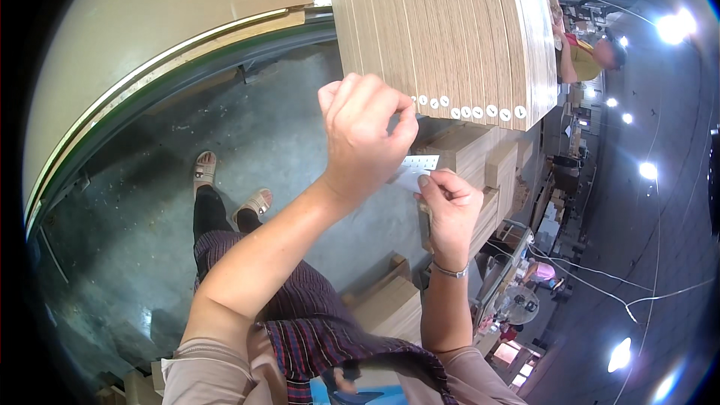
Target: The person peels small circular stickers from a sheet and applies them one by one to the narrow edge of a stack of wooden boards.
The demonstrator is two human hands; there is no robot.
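A stack of wood-grain panels (427,30) stands with its long narrow edges toward me. Along its near end runs a row of small round white stickers (491,111), each with a dark mark. My left hand (366,131) is at the left end of that row, fingers curled and thumb bent in to the fingertips. Whatever lies between those fingertips is hidden. Just below and to the right, my right hand (452,199) pinches a white sticker sheet (421,162) with rows of small dark marks between thumb and fingers. The left hand covers part of the sheet.
A large tan board (172,0) lies on a green-edged platform at the left. More stacked boards (472,146) stand beyond my right hand, with others (390,307) lower down. A person (589,60) is beyond the stack; a fan (517,304) stands at the right.
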